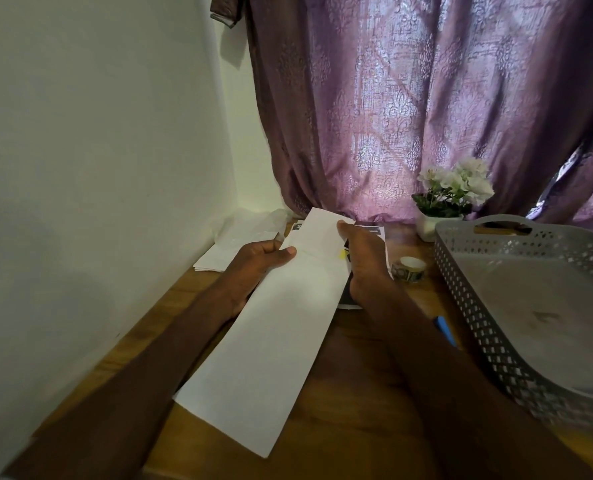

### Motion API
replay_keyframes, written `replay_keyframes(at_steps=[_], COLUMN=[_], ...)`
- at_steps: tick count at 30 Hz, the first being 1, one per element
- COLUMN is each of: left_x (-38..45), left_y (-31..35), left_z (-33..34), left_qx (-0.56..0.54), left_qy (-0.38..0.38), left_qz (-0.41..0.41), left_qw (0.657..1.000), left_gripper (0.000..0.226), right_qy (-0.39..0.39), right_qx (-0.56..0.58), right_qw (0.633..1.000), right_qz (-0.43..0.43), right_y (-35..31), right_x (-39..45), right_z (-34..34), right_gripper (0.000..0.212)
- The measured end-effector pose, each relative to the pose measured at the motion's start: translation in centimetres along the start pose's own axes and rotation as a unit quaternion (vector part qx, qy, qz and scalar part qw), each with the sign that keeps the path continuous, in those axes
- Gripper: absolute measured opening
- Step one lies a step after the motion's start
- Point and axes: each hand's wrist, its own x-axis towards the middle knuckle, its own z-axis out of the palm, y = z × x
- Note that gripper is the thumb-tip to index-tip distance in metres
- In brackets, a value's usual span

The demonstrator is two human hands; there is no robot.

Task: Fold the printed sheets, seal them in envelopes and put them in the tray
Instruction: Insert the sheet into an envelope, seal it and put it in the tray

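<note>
Wooden table (357, 427) meets white wall (97, 133) and purple curtain (409, 98)

A long white envelope (271, 327) is held up over the table, lying lengthways from 7 o'clock near to 1 o'clock far, its flap end away from the viewer and a folded sheet (322, 226) poking out of the mouth. Under it, at 12 o'clock, printed sheets (374, 233) lie flat with dark print showing. A pile of white envelopes (215, 259) sits at 10 o'clock. The grey perforated tray (496, 306) stands at 3 o'clock.
</note>
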Motion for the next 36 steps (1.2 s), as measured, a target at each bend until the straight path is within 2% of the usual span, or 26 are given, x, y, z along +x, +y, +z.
replay_keyframes(at_steps=[11, 20, 29, 36], left_x=[0.06, -0.01, 0.17, 0.21], left_y=[-0.08, -0.06, -0.24, -0.29], left_z=[-0.11, -0.01, -0.23, -0.24], left_qx=[0.0, -0.024, -0.032, -0.032], left_qy=[0.002, -0.002, -0.003, -0.009], left_qz=[-0.002, 0.003, 0.0, 0.001], left_qw=[1.0, 1.0, 0.999, 0.999], left_gripper=[0.028, 0.016, 0.029, 0.024], right_qy=[0.006, 0.023, 0.027, 0.027], right_qx=[0.003, -0.021, -0.023, -0.02], right_qw=[1.0, 1.0, 0.999, 0.999], right_qz=[-0.003, -0.003, -0.001, 0.001], right_y=[-0.13, -0.29, -0.28, -0.31], right_x=[-0.27, 0.12, 0.14, 0.06], right_z=[0.09, -0.15, -0.13, -0.13], right_gripper=[0.004, 0.004, 0.009, 0.008])
